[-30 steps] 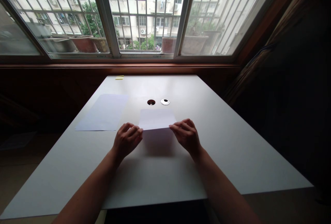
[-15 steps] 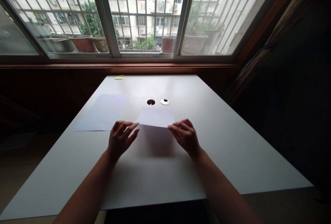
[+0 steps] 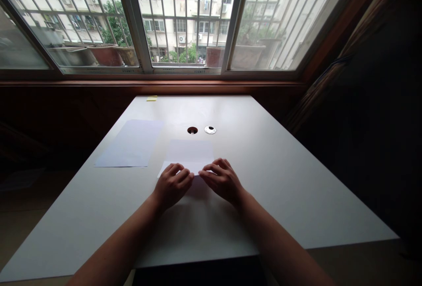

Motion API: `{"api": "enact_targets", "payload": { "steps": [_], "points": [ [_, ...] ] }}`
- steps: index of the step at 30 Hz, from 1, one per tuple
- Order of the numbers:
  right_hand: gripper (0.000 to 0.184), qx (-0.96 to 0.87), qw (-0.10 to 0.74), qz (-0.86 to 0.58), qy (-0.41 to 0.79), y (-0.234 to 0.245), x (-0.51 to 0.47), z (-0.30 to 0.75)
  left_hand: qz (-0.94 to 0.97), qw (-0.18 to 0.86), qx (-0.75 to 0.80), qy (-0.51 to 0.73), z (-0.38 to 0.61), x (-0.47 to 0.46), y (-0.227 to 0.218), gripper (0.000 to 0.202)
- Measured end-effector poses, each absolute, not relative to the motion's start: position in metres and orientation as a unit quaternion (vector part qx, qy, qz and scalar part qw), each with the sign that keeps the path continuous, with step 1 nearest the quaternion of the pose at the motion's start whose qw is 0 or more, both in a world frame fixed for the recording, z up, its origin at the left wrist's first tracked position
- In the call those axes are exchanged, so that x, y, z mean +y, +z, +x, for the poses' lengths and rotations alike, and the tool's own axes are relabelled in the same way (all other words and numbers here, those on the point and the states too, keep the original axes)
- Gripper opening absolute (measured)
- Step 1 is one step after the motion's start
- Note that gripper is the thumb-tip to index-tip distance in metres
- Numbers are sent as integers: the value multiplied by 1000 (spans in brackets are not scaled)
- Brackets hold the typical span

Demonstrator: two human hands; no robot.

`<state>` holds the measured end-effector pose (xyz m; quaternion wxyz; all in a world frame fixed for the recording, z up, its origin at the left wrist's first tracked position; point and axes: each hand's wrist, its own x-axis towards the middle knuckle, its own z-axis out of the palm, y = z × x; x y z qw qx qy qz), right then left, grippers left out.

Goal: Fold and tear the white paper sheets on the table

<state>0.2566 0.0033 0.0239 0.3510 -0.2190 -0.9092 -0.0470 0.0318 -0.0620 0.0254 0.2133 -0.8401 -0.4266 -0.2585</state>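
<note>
A white sheet of paper (image 3: 190,150) lies in front of me on the table, its near edge lifted a little. My left hand (image 3: 174,182) pinches that near edge with bent fingers. Close beside it, my right hand (image 3: 222,178) pinches the same edge a little to the right. The two sets of fingertips are almost together at the middle of the edge. My fingers hide parts of the near edge, and a shadow falls below it.
More white paper (image 3: 128,145) lies flat to the left on the white table (image 3: 290,198). Beyond my hands are a round cable hole (image 3: 192,130) and its round cover (image 3: 210,130). Yellow sticky notes (image 3: 151,98) are at the far left edge, below the barred window.
Both hands have come closer together and slightly nearer to me along the paper's edge. The sheet has come down from a raised, tilted position onto the table.
</note>
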Motion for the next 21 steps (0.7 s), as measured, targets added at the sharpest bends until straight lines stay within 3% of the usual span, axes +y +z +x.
{"api": "enact_targets", "payload": {
  "steps": [21],
  "points": [
    [11,-909,352,-218,-52,23,1,253,-831,213,-432,-276,35,-63,27,9]
  ]
}}
